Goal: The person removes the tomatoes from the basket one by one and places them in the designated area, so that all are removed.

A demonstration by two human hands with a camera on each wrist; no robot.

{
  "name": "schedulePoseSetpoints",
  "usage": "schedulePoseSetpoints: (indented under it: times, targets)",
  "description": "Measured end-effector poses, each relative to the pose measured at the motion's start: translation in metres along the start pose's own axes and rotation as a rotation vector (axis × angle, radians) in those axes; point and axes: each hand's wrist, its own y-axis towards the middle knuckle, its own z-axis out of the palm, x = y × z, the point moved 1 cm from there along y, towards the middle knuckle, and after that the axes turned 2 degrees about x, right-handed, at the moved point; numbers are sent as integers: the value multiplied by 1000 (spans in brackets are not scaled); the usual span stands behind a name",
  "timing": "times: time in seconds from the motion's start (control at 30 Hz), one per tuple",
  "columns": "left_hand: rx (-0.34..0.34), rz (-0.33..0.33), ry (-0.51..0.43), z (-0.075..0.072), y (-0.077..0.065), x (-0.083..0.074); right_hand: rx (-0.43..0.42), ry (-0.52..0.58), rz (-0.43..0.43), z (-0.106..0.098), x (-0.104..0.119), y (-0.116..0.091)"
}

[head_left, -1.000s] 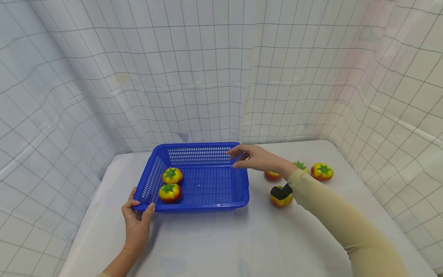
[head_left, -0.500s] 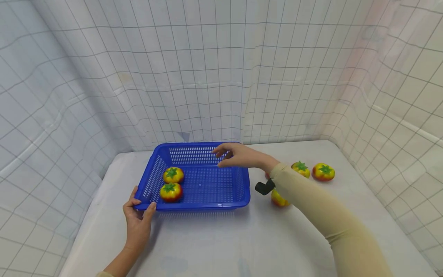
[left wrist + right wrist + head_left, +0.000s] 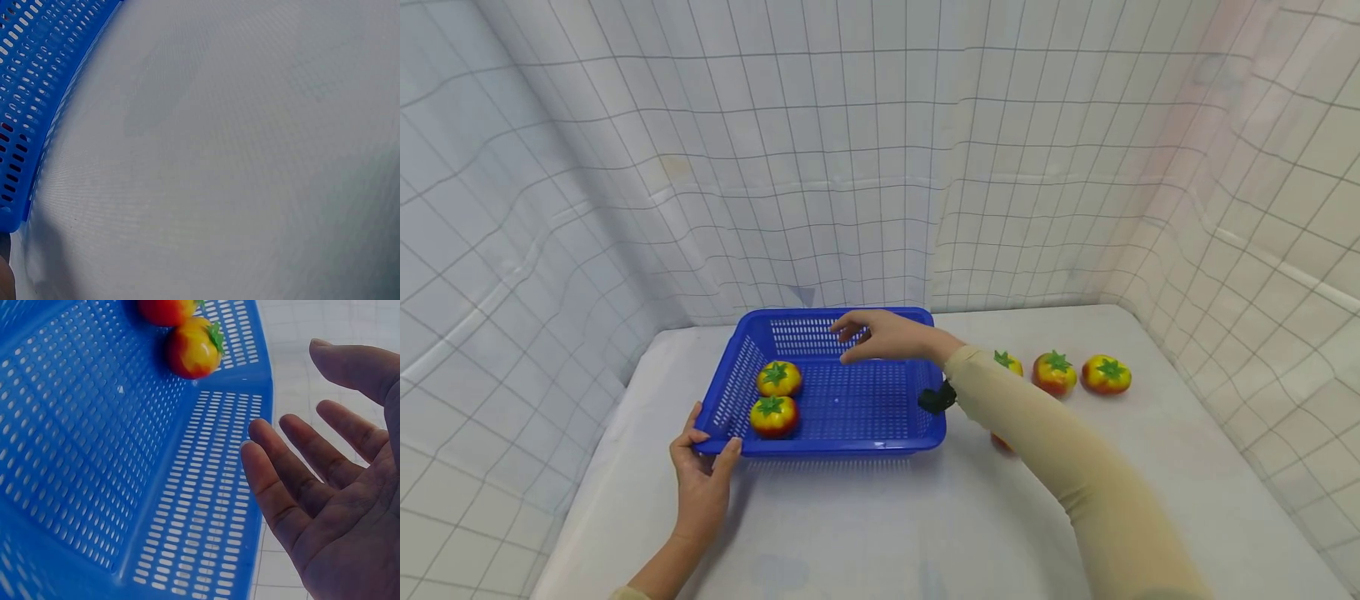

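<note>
I have the left hand (image 3: pixel 700 492) pinching the basket (image 3: pixel 835 446) at its near-left corner, two fruits (image 3: pixel 775 417) inside and the right hand (image 3: pixel 891 336) loose-fingered and empty above, but its sleeve (image 3: pixel 1045 429), perhaps low over the outer fruits (image 3: pixel 1054 375) it partly hides, could brush one and send it rolling.

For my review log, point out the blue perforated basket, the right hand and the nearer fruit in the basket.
Blue perforated basket (image 3: pixel 857 407): head view, bare floor.
Right hand (image 3: pixel 890 335): head view, back of the hand.
Nearer fruit (image 3: pixel 775 420): head view, its side, below the green leaves.
</note>
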Motion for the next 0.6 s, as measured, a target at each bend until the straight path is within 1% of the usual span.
schedulePoseSetpoints:
  times: [0.27,0.5,0.6]
  targets:
    - [-4,-12,-4,0,0,0,9,20,8,13,-2,25]
    - [0,4,-19,1,-1,0,5,12,10,27,-8,45]
    - [-1,8,-24,1,-1,0,8,25,12,33,-12,54]
